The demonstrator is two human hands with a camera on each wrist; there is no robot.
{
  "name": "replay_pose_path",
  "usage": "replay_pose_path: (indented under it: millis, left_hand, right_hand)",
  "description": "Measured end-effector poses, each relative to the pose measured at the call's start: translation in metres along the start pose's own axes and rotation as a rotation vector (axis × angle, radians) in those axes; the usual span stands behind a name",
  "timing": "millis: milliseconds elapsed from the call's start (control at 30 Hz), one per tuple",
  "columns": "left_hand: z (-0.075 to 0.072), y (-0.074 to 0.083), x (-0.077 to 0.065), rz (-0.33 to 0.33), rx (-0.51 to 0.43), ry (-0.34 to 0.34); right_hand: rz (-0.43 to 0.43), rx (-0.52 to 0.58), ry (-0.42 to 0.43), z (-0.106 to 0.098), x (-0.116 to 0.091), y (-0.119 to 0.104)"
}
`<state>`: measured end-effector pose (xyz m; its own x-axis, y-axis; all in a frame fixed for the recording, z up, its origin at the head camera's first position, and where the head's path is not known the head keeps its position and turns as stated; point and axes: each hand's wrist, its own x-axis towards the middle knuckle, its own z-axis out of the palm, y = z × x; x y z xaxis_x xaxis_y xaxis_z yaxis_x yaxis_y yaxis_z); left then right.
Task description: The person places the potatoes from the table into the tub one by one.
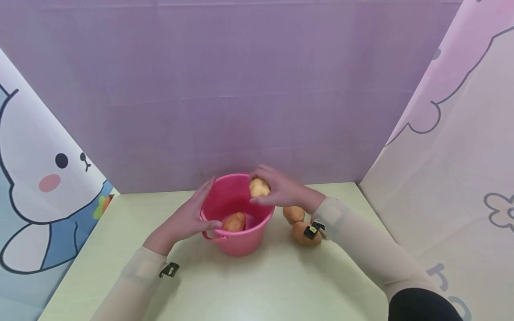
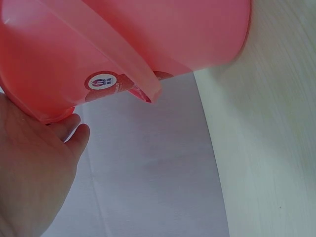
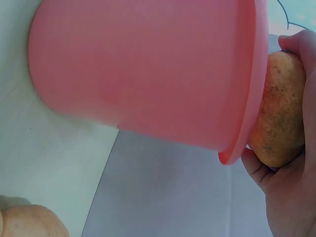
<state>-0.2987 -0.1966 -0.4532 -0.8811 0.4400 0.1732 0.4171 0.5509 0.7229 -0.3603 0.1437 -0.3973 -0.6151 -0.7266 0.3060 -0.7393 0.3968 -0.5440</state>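
Note:
A pink plastic bucket [image 1: 241, 244] stands on the table, a single potato [image 1: 234, 222] lying inside it. At the bucket's left side, my left hand [image 1: 189, 218] holds the rim, thumb over the near edge and fingers spread along the far side. My right hand [image 1: 286, 189] grips another potato [image 1: 259, 187] over the right part of the rim. In the right wrist view this held potato [image 3: 278, 111] is brownish with dark soil marks, right beside the rim. The bucket's handle [image 2: 118, 44] hangs down along its outer wall in the left wrist view.
Right of the bucket, more potatoes [image 1: 294, 215] lie on the pale table [image 1: 257, 290], partly hidden by my right wrist. A purple cloth wall [image 1: 257, 98] rises behind the table. Printed panels stand at the left and right, the left one with a cartoon animal [image 1: 44, 169].

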Motion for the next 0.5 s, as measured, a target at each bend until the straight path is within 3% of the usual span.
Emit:
replay_pose_path:
  millis: [500]
  left_hand:
    - [0.0, 0.003, 0.001, 0.014, 0.009, -0.003]
  right_hand:
    - [-0.028, -0.034, -0.032, 0.012, 0.014, -0.008]
